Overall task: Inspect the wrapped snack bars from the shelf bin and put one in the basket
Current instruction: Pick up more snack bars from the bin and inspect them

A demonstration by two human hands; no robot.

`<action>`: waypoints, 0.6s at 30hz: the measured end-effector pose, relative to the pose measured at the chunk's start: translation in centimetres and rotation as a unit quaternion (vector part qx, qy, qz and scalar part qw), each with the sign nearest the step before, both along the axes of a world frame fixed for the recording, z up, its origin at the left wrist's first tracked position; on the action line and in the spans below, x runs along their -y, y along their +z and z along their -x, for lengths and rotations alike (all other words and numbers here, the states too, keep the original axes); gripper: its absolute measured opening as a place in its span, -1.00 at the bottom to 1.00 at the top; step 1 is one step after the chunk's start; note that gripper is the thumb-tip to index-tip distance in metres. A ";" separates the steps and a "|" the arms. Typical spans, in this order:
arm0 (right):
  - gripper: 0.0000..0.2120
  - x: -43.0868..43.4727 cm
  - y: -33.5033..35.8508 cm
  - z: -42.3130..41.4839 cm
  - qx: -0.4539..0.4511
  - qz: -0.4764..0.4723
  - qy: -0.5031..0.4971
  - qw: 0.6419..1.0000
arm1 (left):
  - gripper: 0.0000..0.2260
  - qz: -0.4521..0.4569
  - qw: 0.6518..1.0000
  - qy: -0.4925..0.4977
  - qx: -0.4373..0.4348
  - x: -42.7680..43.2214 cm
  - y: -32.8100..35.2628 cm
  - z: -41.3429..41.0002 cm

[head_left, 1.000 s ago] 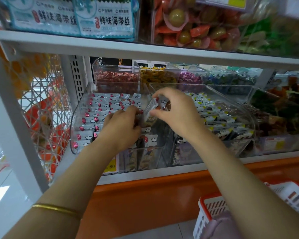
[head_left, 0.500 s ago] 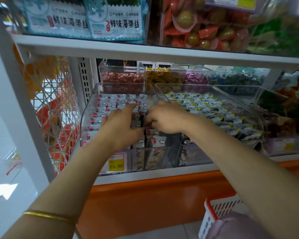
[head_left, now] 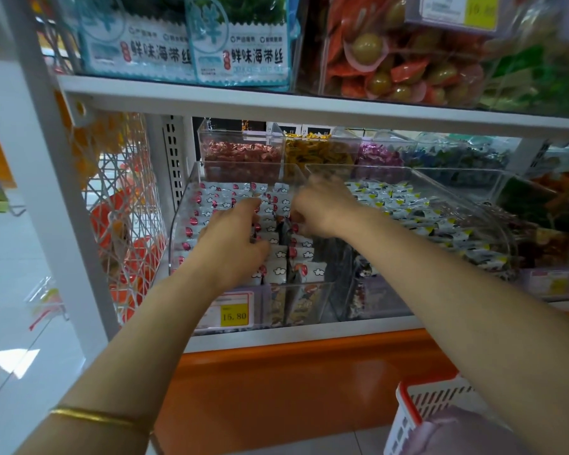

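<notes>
Half a second ago the two grips met over the middle of the clear bin [head_left: 177, 231]; now they are slightly apart, with the right grip [head_left: 322, 208] further back. The bin sits at the left front corner of the shelf [head_left: 309, 336], with the upper shelf [head_left: 276, 103] close overhead and a neighbouring bin [head_left: 493, 205] touching its right wall. The left grip [head_left: 234, 238] rests on the snack bars [head_left: 217, 198], fingers loosely bent, holding nothing visible. The right grip is curled and blurred above the bars; whether it pinches one cannot be told. The basket [head_left: 408, 408] hangs below the shelf's front edge, right.
</notes>
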State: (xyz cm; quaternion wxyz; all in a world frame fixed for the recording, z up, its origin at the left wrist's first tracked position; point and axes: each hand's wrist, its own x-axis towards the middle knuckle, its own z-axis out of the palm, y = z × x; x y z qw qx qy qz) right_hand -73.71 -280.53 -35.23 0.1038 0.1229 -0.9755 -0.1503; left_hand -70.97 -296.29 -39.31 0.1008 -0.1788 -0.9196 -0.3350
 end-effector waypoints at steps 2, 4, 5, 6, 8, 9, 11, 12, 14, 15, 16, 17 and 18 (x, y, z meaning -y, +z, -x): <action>-0.92 0.3 0.0 0.1 0.003 0.013 -0.006 1.000 | -0.42 -0.002 1.000 0.001 -0.003 0.0 0.0 -0.1; -0.93 0.4 0.2 0.0 0.013 0.058 -0.001 0.998 | -0.42 -0.006 1.000 -0.001 -0.005 0.0 0.1 -0.1; -0.96 0.3 0.4 -0.1 0.012 0.090 0.006 0.996 | -0.43 -0.008 1.000 -0.001 -0.008 0.0 0.1 -0.2; -0.98 0.0 0.5 -0.3 0.004 0.124 0.013 0.992 | -0.43 -0.013 1.000 -0.001 -0.011 0.0 0.1 -0.3; -0.96 -0.5 0.8 -0.6 -0.028 0.193 0.026 0.981 | -0.44 -0.028 0.999 0.000 -0.019 0.0 0.2 -0.4; -0.96 -0.9 0.9 -0.9 -0.049 0.224 0.033 0.973 | -0.44 -0.034 0.999 0.001 -0.025 0.0 0.3 -0.4; -0.96 -1.5 1.0 -1.5 -0.098 0.277 0.044 0.955 | -0.47 -0.046 0.998 0.007 -0.039 0.0 0.4 -0.6; -0.96 -1.8 1.0 -1.8 -0.125 0.299 0.046 0.945 | -0.48 -0.053 0.997 0.011 -0.047 0.0 0.4 -0.7; -0.96 -2.4 1.0 -2.4 -0.175 0.337 0.039 0.924 | -0.51 -0.068 0.996 0.018 -0.061 -0.1 0.4 -0.9; -0.96 -2.7 0.9 -2.7 -0.198 0.356 0.034 0.913 | -0.53 -0.075 0.995 0.021 -0.070 -0.1 0.5 -0.9; -0.95 -3.0 0.9 -3.1 -0.218 0.382 0.030 0.898 | -0.55 -0.084 0.993 0.023 -0.078 -0.2 0.5 -1.0; -0.94 -3.2 0.8 -3.5 -0.236 0.416 0.030 0.878 | -0.56 -0.096 0.991 0.026 -0.084 -0.2 0.5 -1.0; -0.94 -3.3 0.8 -4.0 -0.250 0.451 0.034 0.856 | -0.58 -0.112 0.990 0.027 -0.086 -0.3 0.6 -1.1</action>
